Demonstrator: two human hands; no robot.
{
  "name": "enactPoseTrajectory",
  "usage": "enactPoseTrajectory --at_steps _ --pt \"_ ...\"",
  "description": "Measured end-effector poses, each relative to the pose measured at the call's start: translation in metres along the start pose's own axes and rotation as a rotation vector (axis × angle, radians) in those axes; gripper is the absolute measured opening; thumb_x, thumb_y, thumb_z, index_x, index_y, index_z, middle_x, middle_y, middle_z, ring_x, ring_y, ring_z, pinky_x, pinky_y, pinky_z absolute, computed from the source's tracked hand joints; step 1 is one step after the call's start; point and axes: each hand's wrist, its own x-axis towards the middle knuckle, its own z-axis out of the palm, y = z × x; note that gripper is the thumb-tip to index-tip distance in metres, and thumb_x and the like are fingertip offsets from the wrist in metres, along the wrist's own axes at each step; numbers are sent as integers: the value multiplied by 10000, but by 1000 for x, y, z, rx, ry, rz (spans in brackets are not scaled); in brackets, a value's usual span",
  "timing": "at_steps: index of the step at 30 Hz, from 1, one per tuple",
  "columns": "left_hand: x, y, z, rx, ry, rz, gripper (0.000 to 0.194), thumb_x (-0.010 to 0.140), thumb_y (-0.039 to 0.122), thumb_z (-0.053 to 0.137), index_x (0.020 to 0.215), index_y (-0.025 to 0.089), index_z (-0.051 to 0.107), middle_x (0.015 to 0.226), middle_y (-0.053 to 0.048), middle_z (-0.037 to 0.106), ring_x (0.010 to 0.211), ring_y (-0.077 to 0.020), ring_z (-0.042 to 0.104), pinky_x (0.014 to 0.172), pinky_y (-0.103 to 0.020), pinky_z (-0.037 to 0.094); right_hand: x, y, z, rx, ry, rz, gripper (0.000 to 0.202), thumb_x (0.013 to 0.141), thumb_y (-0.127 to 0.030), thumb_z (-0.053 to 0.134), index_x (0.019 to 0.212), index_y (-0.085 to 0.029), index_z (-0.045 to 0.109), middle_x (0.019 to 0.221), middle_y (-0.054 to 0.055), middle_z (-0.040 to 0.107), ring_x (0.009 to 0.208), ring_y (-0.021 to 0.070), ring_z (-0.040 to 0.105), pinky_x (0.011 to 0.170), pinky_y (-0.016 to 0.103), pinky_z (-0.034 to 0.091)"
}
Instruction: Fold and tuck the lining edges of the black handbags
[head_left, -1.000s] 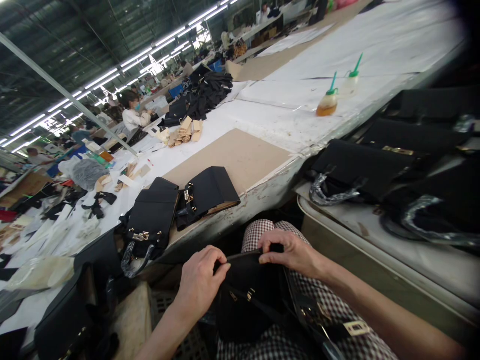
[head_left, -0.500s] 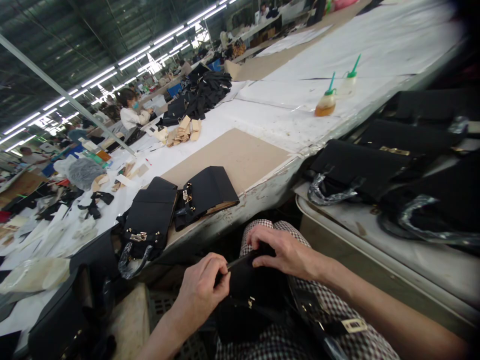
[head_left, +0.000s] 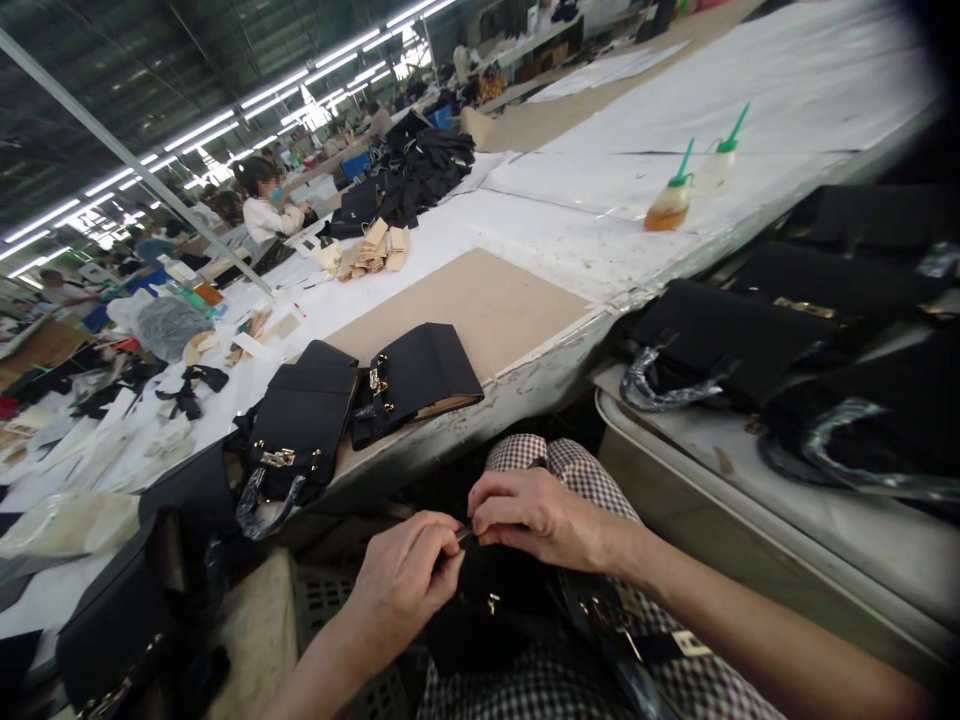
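Note:
A black bag (head_left: 510, 590) with gold-coloured hardware lies across my lap on checkered cloth. Its top edge is pinched by my left hand (head_left: 409, 570), fingers closed. Right beside it, my right hand (head_left: 521, 515) also has its fingers closed on that edge, the fingertips of both hands almost meeting. A strap with a gold-coloured buckle (head_left: 690, 643) hangs at the bag's right side. What lies between the fingertips is too small to make out fully.
Two black bags (head_left: 304, 415) (head_left: 427, 375) lie at the edge of the white table (head_left: 555, 230). Bottles with green tips (head_left: 667, 208) stand farther back. More black bags (head_left: 697, 330) rest at the right on a pale-rimmed bin (head_left: 660, 450). A person (head_left: 266, 205) sits beyond.
My right hand has moved left along the bag's edge, close to my left hand, and its fingers have drawn together. The view has shifted slightly.

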Motion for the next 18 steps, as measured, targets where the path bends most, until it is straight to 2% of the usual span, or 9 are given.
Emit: enactPoseTrajectory --at_steps 14,18 --pt "-3 2 -2 8 19 19 151 899 31 510 887 181 517 999 -57 651 911 -160 661 808 -247 531 4 -9 5 -27 26 -7 70 943 -135 579 927 -175 635 968 52 652 827 170 619 721 270 454" --pt "-8 1 -1 -35 -18 -54 133 923 57 530 914 189 512 1012 -42 648 930 -156 652 826 -250 518 4 -9 4 23 10 -1 87 901 -100 590 937 -173 619 959 48 646 819 167 613 713 265 454"
